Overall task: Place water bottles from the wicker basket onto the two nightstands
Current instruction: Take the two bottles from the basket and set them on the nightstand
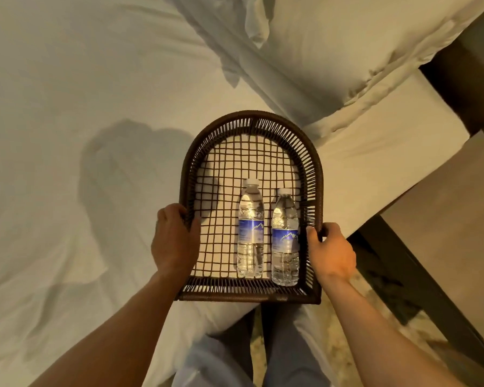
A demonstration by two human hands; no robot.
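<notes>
Two bottles [250,229] lie flat in wicker basket [252,120]; left hand [175,237] and right hand [330,252] clamp opposite rims, keeping load level above bed [67,79].

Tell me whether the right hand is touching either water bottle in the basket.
Apart. The head view shows the right hand gripping the wicker basket rim, with the basket's side wall between it and the nearer bottle.

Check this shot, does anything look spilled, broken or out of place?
Nothing stands out. Two capped clear plastic water bottles lie side by side in the dark brown wicker basket, which the left hand and right hand grip by its sides.
</notes>
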